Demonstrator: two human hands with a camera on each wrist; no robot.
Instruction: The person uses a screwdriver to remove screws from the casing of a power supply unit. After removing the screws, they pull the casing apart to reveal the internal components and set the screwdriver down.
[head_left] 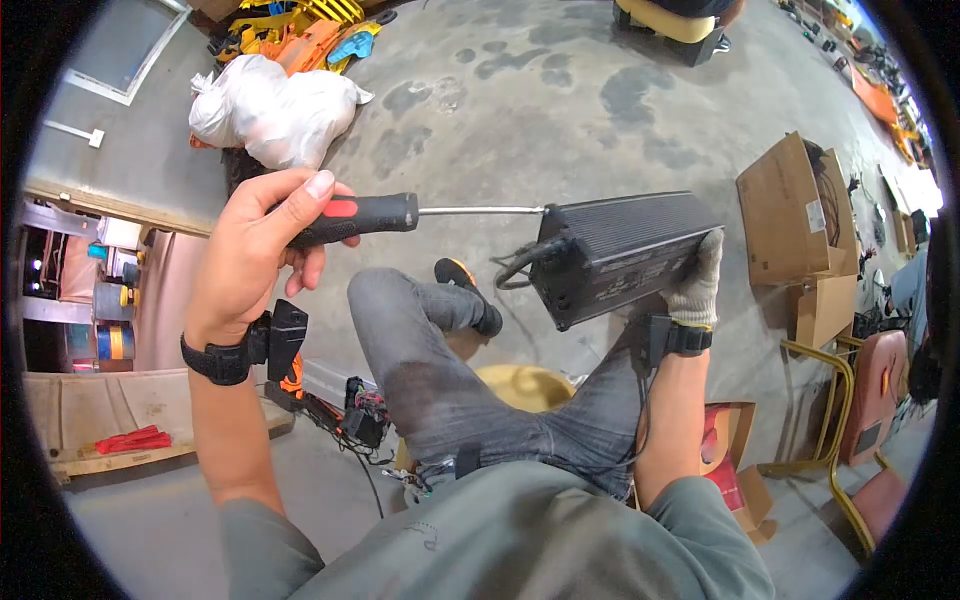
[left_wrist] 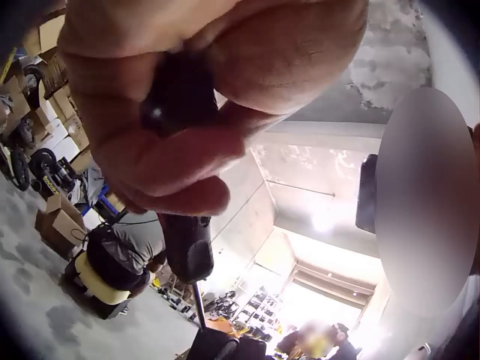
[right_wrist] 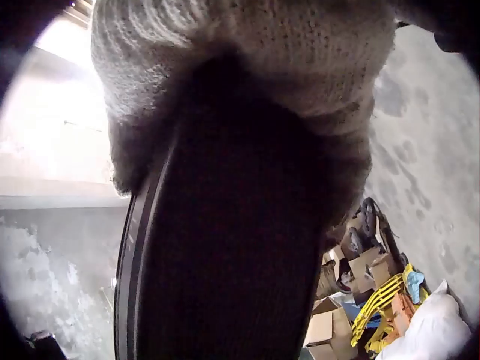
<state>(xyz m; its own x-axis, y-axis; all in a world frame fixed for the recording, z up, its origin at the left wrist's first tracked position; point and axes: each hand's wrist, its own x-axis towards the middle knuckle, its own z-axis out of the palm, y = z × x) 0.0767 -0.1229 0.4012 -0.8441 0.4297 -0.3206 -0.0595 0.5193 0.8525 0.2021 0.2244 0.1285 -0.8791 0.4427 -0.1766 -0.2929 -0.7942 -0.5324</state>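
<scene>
Workshop, by the look: stained concrete floor (head_left: 530,130), screwdriver (head_left: 375,217), cardboard box (head_left: 780,220) of cables (head_left: 829,195), pile of yellow and orange parts (head_left: 306,45).

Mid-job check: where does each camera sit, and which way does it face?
Head: on the head, facing forward and down at the bare left grip with the screwdriver and the gloved right grip with the finned black electronics box; forearms, torso and legs show.
Left wrist: on that wrist, facing along the screwdriver toward the box; the left grip fills the top.
Right wrist: on that wrist, facing along the box; the right grip fills the top.
Shared: head and right wrist both show the white plastic bag.
</scene>
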